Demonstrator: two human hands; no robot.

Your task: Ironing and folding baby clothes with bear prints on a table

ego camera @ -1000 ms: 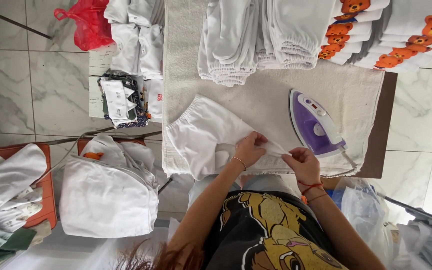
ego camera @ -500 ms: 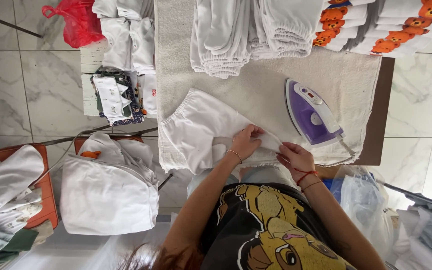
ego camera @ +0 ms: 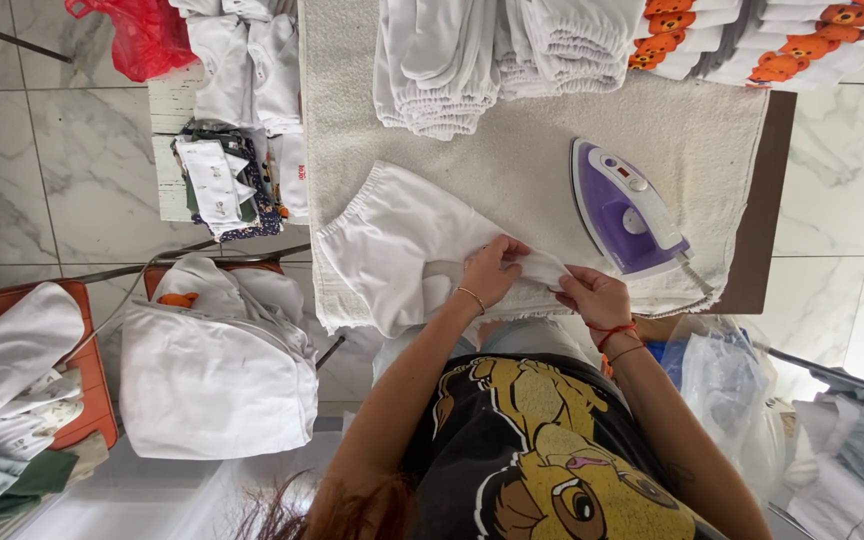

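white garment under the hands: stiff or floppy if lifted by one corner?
Likely floppy: the white garment lies flat and creases where the left hand and right hand pinch it. Probably light; thin fabric. Pushed, it would likely bunch on the towel-like pad.

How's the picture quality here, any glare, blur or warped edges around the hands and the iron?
Head view: even, soft light, faint shadows only; both hands, left hand and right hand, look sharp on the white garment; a mild sheen on the iron and the marble floor; the hair at the bottom edge is blurred; edges stretch slightly from the wide lens.
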